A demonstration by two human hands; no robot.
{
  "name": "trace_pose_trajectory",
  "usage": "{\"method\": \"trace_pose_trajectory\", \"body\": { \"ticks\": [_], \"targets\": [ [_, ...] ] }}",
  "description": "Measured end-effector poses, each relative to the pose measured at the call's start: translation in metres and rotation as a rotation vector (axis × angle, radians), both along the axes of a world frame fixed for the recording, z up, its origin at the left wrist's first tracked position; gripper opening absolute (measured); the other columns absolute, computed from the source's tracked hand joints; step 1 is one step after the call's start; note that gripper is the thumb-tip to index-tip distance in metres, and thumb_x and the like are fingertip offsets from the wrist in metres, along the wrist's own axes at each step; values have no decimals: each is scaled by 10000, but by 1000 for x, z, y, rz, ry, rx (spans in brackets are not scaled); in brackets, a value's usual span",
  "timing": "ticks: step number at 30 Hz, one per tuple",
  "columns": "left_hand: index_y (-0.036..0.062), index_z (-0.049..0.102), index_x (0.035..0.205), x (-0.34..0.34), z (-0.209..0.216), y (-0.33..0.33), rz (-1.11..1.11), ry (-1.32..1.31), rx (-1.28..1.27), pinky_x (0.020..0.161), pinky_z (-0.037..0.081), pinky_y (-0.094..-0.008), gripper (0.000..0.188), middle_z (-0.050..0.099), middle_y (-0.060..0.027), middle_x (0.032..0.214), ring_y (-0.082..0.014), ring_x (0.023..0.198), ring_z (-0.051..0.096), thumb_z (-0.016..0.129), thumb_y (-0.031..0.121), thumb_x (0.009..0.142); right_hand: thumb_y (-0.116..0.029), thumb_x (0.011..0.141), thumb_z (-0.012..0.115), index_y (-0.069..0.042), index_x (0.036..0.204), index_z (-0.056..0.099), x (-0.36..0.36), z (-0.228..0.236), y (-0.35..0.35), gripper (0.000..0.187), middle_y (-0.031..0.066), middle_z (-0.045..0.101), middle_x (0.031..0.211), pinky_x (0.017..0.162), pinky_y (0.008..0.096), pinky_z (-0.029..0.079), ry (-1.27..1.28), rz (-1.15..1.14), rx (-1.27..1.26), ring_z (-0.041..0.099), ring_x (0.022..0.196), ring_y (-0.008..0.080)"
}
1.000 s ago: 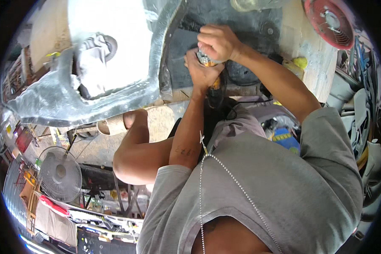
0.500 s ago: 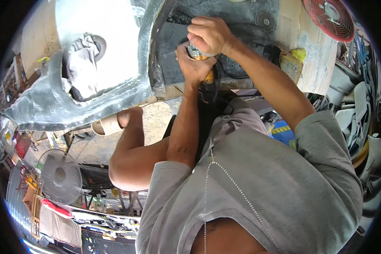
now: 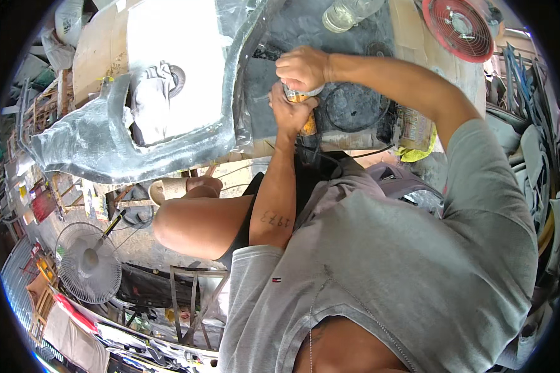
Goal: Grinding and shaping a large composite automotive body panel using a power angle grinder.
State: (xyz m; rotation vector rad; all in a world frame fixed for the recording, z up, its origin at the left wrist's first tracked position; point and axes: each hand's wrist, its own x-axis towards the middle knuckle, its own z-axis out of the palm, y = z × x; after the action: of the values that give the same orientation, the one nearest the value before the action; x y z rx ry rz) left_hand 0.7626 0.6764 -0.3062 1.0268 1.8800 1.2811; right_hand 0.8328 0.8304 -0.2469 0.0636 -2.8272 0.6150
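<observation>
In the head view, the orange-and-black power tool (image 3: 308, 128) stands over the dark work surface (image 3: 261, 93), just right of the grey moulded panel (image 3: 186, 149). The left hand (image 3: 290, 113) is wrapped around its upper body; the right hand (image 3: 303, 67) is curled over its far end, hiding exactly what it grips there. Since the earlier frames the right elbow has swung outward, flattening the forearm, which suggests twisting at the tool's head while the left steadies it.
</observation>
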Motion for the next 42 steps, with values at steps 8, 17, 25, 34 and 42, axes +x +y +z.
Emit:
{"method": "trace_pose_trajectory", "body": {
  "ticks": [8, 17, 25, 34, 42],
  "targets": [
    [57, 566, 1118, -8, -19, -1, -13, -237, 296, 937, 425, -445, 649, 618, -134, 1056, -350, 1039, 564, 859, 211, 560, -362, 768, 744, -94, 1120, 629, -4, 18, -3, 457, 126, 538, 1165, 891, 505, 406, 100, 486, 141, 528, 1075, 330],
    [25, 534, 1089, -7, -9, -2, -67, -80, 53, 859, 485, -407, 629, 625, -151, 1023, -300, 969, 603, 875, 180, 584, -379, 744, 699, -136, 974, 652, 23, -12, -5, 338, 81, 572, 1096, 847, 499, 402, 123, 199, 140, 540, 1087, 283],
    [29, 521, 1103, -7, -4, -2, -61, -216, -46, 915, 432, -435, 686, 584, -146, 1038, -289, 998, 554, 886, 211, 552, -310, 679, 664, -185, 828, 627, 36, -29, -11, 198, 14, 587, 1026, 790, 463, 420, 234, 29, 65, 555, 1067, 222],
    [16, 515, 1097, -16, -6, -2, -196, -160, -30, 903, 437, -434, 656, 566, -155, 1079, -310, 1012, 543, 870, 219, 584, -360, 719, 707, -194, 997, 653, 39, -24, -14, 329, 38, 596, 1158, 852, 486, 445, 191, 1, 82, 554, 1168, 226],
    [18, 507, 1127, -22, -12, 1, -194, -273, 34, 858, 462, -410, 680, 581, -137, 1075, -297, 968, 571, 881, 245, 607, -462, 840, 636, -190, 1209, 648, 36, -22, 1, 457, 82, 575, 1365, 932, 521, 438, 218, 105, 161, 553, 1260, 264]
  ]
}}
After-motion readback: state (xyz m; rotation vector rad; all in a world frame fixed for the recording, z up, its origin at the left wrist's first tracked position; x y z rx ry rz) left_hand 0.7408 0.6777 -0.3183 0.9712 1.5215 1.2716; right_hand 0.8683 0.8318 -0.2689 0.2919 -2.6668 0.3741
